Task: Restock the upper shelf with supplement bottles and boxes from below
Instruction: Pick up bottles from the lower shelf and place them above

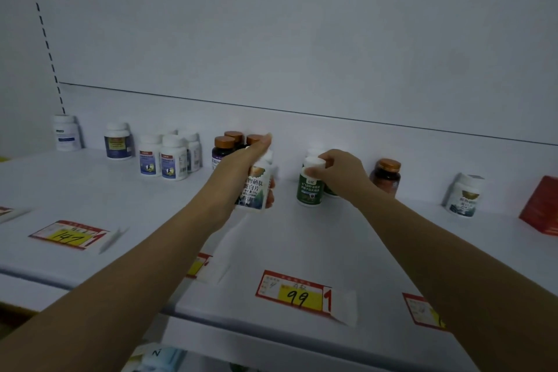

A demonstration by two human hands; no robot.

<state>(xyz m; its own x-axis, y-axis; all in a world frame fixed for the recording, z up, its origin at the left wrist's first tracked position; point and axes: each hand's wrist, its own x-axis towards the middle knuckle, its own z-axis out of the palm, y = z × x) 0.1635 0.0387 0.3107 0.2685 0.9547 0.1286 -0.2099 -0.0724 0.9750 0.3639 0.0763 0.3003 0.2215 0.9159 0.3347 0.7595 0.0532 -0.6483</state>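
Observation:
My left hand grips a white bottle with a dark landscape label, held just above the white upper shelf in front of three dark bottles with copper caps. My right hand closes over the white cap of a green-labelled bottle that stands upright on the shelf; another bottle stands partly hidden behind it.
Along the back stand several white bottles at the left, a brown copper-capped bottle, a white bottle and a red box at the right. Price tags lie on the shelf's front. A lower shelf shows below.

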